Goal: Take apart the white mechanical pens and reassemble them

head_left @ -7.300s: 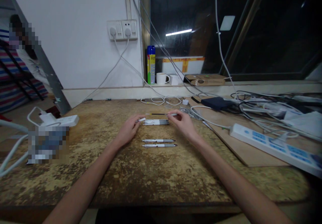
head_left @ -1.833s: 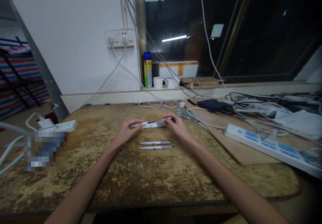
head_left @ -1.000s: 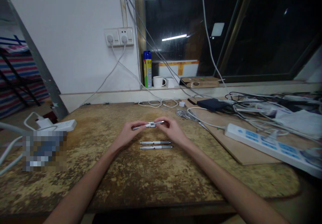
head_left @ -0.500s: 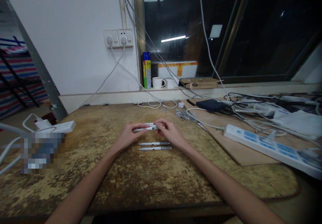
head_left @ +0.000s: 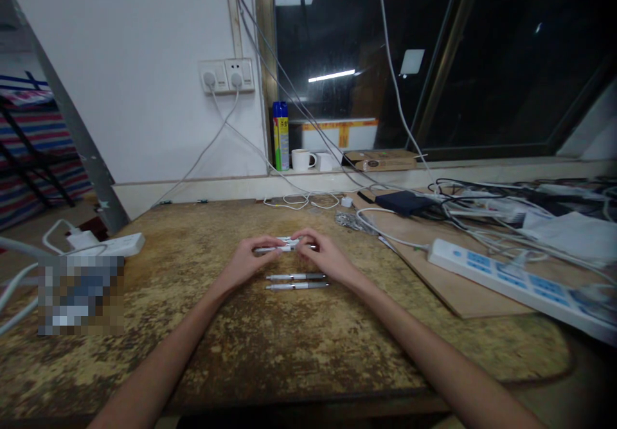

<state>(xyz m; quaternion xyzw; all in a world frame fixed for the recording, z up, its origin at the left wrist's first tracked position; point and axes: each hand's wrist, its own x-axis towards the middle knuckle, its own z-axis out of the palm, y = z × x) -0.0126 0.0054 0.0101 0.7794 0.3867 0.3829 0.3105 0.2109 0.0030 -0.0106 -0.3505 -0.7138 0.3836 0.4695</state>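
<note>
You are holding one slim white-and-grey plastic pen (head_left: 272,249) near the middle of the frame, its length running left to right just above the worktop (head_left: 299,345). The fingers of your left hand (head_left: 247,259) are pinching its left part, thumb below and fingertips above. The fingers of your right hand (head_left: 324,254) are curling over its right end; you are covering that end partly, so whether they are pressing on it cannot be told.

Just beyond the held pen, further pens (head_left: 288,239) are lying partly behind your fingers, too hidden to count. Nearer to you, two matching white-and-grey pens (head_left: 289,286) are lying side by side, apart and roughly parallel, their darker ends pointing right.

Two white power strips are resting at the sides: a short one (head_left: 126,244) at left and a long one with blue sockets (head_left: 511,279) at right, partly over a flat brown board (head_left: 453,291). One crumpled clear bag (head_left: 354,221) is lying right of centre, near one dark navy flat case (head_left: 403,203). On the sill in the upper middle, one blue-capped spray can (head_left: 281,139), one white mug (head_left: 301,159), one small white box (head_left: 327,162) and one brown cardboard box (head_left: 380,160) are standing in a row.
</note>
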